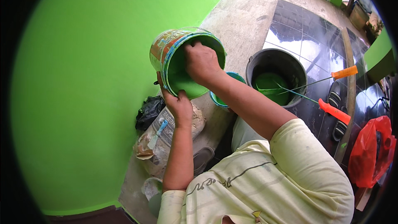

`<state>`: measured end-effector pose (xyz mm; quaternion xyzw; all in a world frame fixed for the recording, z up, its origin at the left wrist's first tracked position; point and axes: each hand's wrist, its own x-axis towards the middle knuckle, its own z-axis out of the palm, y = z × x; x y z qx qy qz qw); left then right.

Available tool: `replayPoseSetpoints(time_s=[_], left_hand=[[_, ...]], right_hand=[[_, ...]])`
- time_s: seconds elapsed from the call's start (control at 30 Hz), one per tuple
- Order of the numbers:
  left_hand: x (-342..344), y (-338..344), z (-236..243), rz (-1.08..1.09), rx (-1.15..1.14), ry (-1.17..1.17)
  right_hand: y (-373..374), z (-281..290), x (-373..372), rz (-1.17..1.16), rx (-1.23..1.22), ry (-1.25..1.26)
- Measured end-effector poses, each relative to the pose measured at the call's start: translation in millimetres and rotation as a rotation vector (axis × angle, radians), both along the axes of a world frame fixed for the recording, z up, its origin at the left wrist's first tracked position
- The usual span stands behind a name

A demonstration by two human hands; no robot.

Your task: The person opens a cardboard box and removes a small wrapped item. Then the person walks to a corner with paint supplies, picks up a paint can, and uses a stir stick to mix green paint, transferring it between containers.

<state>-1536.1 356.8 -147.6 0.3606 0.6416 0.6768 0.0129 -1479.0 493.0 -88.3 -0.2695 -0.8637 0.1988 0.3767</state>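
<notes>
A paint bucket (157,52) is tilted on its side in front of me, its mouth turned toward me, with green paint (186,84) coating the inside. My left hand (179,104) grips its lower rim, thumb at the edge and fingers along the outer wall. Inside the mouth is my right hand (202,60), its fingers curled; whatever they may hold is hidden. Partly behind my right forearm stands a smaller blue-rimmed pail (219,100) with green in it. To its right, a black bucket (253,67) contains green paint and two paint rollers with orange handles (344,72).
A bright green wall (83,91) rises close on the left. Below the tilted bucket lie a paper sack (159,143) and a black plastic bag (149,112). Striped sandals (340,126) and a red plastic bag (371,151) are at the right, near dark floor tiles (286,23).
</notes>
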Motion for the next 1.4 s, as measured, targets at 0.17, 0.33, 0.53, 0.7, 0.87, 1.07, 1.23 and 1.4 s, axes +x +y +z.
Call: replayPoseSetpoints(time_s=[0.17,0.33,0.53,0.7,0.87,1.07,1.23,1.4], left_hand=[[-11,-4,-1,0.028,-0.051,0.103],[9,-4,15,0.094,-0.078,0.133],[5,6,20,0.199,-0.063,0.470],[13,17,38,0.238,-0.055,0.540],[17,22,34,0.245,-0.028,0.559],[30,18,36,0.137,-0.002,0.678],[40,22,33,-0.014,0.072,0.701],[41,25,25,-0.035,0.106,0.725]], right_hand=[[-20,-26,4,0.278,0.089,-0.152],[-4,-1,21,0.083,-0.099,0.030],[-1,4,61,0.125,-0.376,0.288],[-23,-1,136,-0.058,-0.268,0.234],[-1,-4,161,-0.164,-0.030,0.312],[15,-2,166,-0.083,0.024,0.288],[30,-25,169,-0.081,0.147,0.329],[33,-40,170,-0.094,0.225,0.387]])
